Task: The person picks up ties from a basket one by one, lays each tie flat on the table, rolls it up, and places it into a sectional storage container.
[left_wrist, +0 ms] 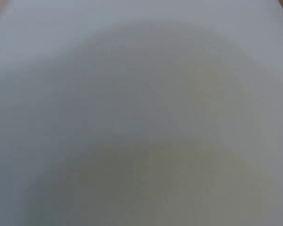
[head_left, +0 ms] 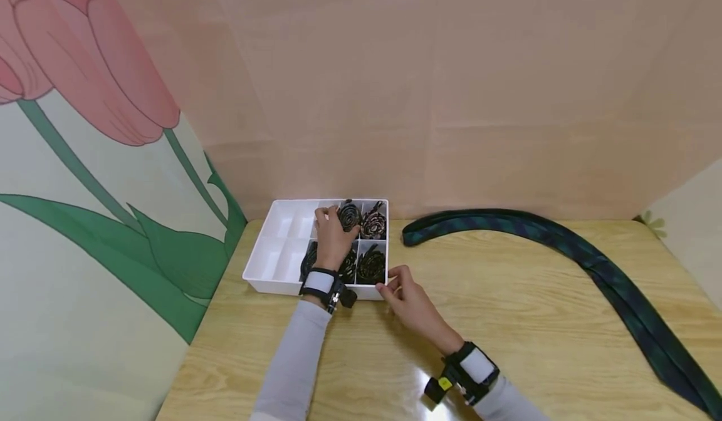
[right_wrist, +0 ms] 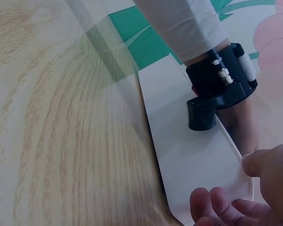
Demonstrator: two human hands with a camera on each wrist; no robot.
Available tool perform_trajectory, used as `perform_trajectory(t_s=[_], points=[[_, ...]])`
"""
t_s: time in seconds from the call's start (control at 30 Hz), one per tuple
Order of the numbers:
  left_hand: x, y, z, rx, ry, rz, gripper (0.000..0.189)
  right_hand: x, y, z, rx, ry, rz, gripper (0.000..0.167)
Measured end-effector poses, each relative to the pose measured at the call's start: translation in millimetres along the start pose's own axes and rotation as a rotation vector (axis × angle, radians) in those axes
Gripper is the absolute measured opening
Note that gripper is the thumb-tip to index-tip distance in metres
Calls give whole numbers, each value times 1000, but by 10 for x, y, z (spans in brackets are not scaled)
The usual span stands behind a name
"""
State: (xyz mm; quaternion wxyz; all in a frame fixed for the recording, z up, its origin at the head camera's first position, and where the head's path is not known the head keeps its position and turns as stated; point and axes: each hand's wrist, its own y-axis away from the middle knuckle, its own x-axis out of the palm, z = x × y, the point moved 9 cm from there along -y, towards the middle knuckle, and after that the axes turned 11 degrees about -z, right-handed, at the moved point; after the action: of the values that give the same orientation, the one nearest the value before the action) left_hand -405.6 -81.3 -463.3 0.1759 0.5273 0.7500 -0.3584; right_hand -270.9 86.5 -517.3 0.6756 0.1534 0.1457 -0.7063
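Observation:
A white divided tray (head_left: 273,245) sits on the table with dark rolled-up neckties in several compartments. In the back row, my left hand (head_left: 334,240) reaches into the tray, its thumb and fingers around a rolled necktie (head_left: 350,214). A patterned rolled necktie (head_left: 374,224) lies to its right, and a dark rolled necktie (head_left: 371,267) fills the front right compartment. My right hand (head_left: 410,302) grips the tray's front right corner; in the right wrist view its thumb is at the rim and its fingers bend against the outer wall (right_wrist: 188,146). The left wrist view is a pale blur.
A long dark green and blue necktie (head_left: 570,252) lies unrolled in a curve across the right side of the wooden table (head_left: 507,333). A peach backdrop (head_left: 361,95) rises behind the tray, and a tulip-printed sheet (head_left: 84,252) stands at the left.

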Motion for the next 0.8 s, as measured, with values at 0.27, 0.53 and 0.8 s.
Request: perform_trajectory(t_s=[0.27,0.53,0.8], points=[[68,125,-213,277,-119,74,53,11,31,27,-4,-8,9,33],[234,213,-96,242,-256,288,68,29,35,40,-11,-9,20,34],[145,316,-29,197,-265,316,78,64,69,33,-9,-14,30,36]])
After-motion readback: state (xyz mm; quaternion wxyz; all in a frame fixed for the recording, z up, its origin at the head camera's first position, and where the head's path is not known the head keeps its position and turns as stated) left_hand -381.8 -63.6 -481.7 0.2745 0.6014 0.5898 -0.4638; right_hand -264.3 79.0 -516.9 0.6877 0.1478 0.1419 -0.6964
